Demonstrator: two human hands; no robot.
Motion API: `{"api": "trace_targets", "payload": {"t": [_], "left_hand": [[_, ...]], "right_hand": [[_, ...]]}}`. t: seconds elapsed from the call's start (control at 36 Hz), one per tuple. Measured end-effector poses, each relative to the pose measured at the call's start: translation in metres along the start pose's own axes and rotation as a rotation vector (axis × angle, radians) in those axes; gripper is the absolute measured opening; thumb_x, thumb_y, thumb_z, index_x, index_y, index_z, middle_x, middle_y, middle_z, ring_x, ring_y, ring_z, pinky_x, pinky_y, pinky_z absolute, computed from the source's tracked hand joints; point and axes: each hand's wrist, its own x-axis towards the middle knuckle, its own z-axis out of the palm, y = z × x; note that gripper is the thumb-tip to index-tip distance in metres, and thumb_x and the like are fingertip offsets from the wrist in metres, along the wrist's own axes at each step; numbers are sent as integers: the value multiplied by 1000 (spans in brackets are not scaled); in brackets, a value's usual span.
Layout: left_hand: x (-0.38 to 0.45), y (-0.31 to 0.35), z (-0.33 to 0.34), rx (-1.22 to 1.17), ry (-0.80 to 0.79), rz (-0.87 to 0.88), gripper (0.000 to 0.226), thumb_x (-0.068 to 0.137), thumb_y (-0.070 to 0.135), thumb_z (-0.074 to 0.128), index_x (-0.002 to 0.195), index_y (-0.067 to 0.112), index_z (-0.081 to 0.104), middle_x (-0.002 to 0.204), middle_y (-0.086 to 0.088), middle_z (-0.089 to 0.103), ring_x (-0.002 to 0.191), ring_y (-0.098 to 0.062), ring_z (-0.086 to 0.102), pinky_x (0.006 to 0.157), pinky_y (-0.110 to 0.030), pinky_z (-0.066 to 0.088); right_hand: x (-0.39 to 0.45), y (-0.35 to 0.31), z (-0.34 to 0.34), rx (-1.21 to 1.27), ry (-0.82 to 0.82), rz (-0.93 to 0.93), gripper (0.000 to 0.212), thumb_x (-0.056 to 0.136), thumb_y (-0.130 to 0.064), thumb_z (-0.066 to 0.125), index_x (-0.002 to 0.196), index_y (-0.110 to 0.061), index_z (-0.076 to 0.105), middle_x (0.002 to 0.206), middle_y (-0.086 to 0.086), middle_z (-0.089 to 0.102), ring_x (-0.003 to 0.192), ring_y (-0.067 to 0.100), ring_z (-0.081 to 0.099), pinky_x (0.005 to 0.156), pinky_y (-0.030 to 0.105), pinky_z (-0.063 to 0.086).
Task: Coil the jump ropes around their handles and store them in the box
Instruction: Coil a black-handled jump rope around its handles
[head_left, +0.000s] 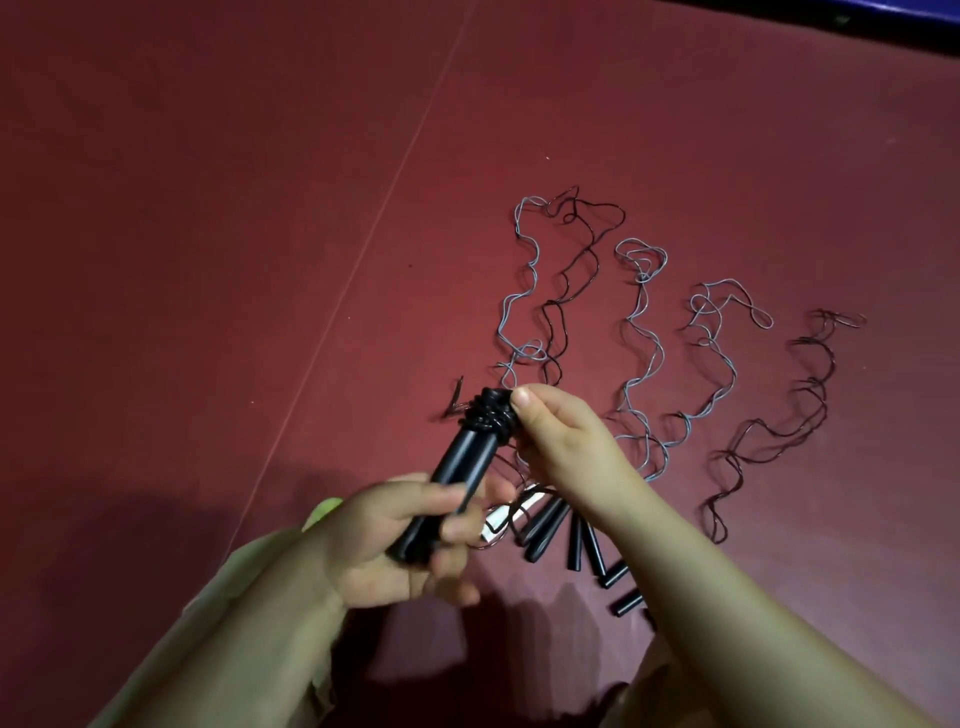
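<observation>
Black jump-rope handles (457, 480), two smooth plastic cylinders held side by side as a pair, are seen in the lower middle of the view, raised above a dark red surface (208, 234) and tilted so that their upper ends point away and to the right. Around those upper ends a tight coil of thin black rope (491, 413) has been wound. The lower ends of the pair are gripped by the left hand (410, 540), its fingers (457, 525) curled round them. The coil is pinched at its right side by the right hand (561, 441), thumb and fingertips closed on the rope.

Just beneath the hands, more black cylindrical handles (550, 530) are laid loose on the surface, fanned out like spokes, and several are partly hidden by the right forearm. A small white object (506, 514) is glimpsed among them; what it is cannot be told.

Beyond the hands, loose wavy ropes are spread over the surface in long squiggly strands running away from the viewer: pale grey ropes (644, 332) in the middle and dark ropes (769, 415) to the right, some strands crossing one another. A pale green sleeve (234, 597) is seen on the left arm. A thin pale line (363, 260) is drawn diagonally across the surface to the left of the ropes.
</observation>
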Motion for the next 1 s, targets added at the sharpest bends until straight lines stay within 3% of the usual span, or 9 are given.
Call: {"api": "trace_targets", "payload": {"t": [0.06, 0.17, 0.33, 0.5, 0.61, 0.69, 0.78, 0.86, 1.0], "left_hand": [[4, 4, 4, -19, 136, 18, 37, 68, 17, 82, 101, 9, 70, 60, 1, 49, 42, -9, 48, 55, -34, 57], [13, 4, 14, 56, 456, 83, 17, 81, 14, 58, 97, 9, 61, 57, 3, 41, 40, -6, 34, 40, -19, 40], [23, -4, 9, 421, 749, 181, 6, 97, 16, 48, 93, 16, 51, 54, 7, 39, 42, -5, 29, 37, -15, 22], [27, -9, -2, 700, 885, 182, 11, 97, 21, 50, 87, 16, 47, 60, 3, 39, 44, -9, 29, 38, -18, 21], [27, -10, -7, 839, 923, 183, 27, 80, 43, 57, 81, 18, 49, 64, -2, 42, 45, -12, 32, 43, -23, 23], [26, -6, -5, 754, 868, 190, 29, 94, 42, 51, 86, 15, 52, 60, 1, 40, 43, -9, 31, 41, -19, 21], [22, 1, 3, 544, 801, 181, 58, 94, 60, 31, 86, 12, 62, 56, 3, 43, 42, -10, 33, 40, -17, 21], [23, 2, 4, 489, 822, 187, 65, 94, 62, 25, 83, 11, 65, 53, 3, 42, 42, -11, 31, 40, -18, 21], [30, -4, -11, 944, 1053, 283, 53, 97, 53, 30, 77, 15, 62, 59, 1, 53, 57, -25, 51, 57, -32, 41]], "right_hand": [[0, 1, 3, 79, 37, 51, 31, 103, -27, 41, 78, -10, 46, 48, -14, 33, 41, 4, 25, 40, 17, 20], [0, 7, 12, 96, 100, 225, 40, 103, -39, 35, 75, -13, 47, 53, 1, 38, 42, 12, 28, 43, 23, 17], [0, 11, 25, 14, 117, 238, 43, 103, -42, 32, 71, -15, 45, 51, -3, 38, 42, 12, 31, 40, 20, 23], [1, 12, 26, -130, 68, 318, 56, 99, -55, 28, 71, -13, 53, 47, -5, 44, 38, 10, 34, 45, 23, 26], [2, 12, 20, -236, 28, 306, 47, 100, -48, 37, 66, -16, 45, 38, -13, 36, 34, 5, 29, 46, 26, 24], [3, 12, 16, -140, -10, 273, 40, 102, -41, 39, 72, -15, 42, 42, -15, 35, 35, 6, 25, 40, 23, 21], [2, 10, 16, 10, -29, 259, 31, 103, -34, 38, 84, -11, 45, 43, -16, 35, 35, 3, 24, 36, 18, 19], [1, 11, 16, 132, -17, 253, 32, 103, -31, 40, 79, -11, 45, 56, -2, 39, 40, 6, 28, 37, 17, 20], [0, 12, 16, 27, -18, 358, 30, 102, -35, 42, 88, -13, 58, 80, 2, 60, 48, 11, 48, 39, 19, 30]]}}
